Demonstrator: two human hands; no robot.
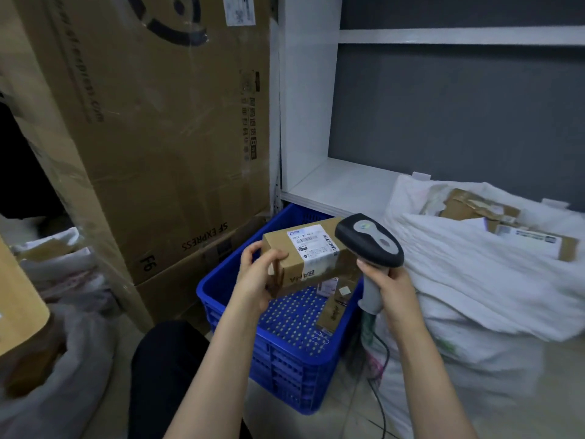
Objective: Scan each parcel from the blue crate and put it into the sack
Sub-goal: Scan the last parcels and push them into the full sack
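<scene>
The brown labelled parcel (311, 255) hangs tilted above the blue crate (285, 375), scanner (368, 239) beside it, white sack (474, 280) alongside.

Head view, downward, close above blue crate (285, 369)

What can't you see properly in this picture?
Head view:
- Label on the held parcel: print too small to read.
- Blue crate floor: partly hidden by that parcel and the left hand, so what's left inside can't be counted.
- Sack: its white folds hide how full it is.
- Scanner in the right hand: window faces away.
</scene>
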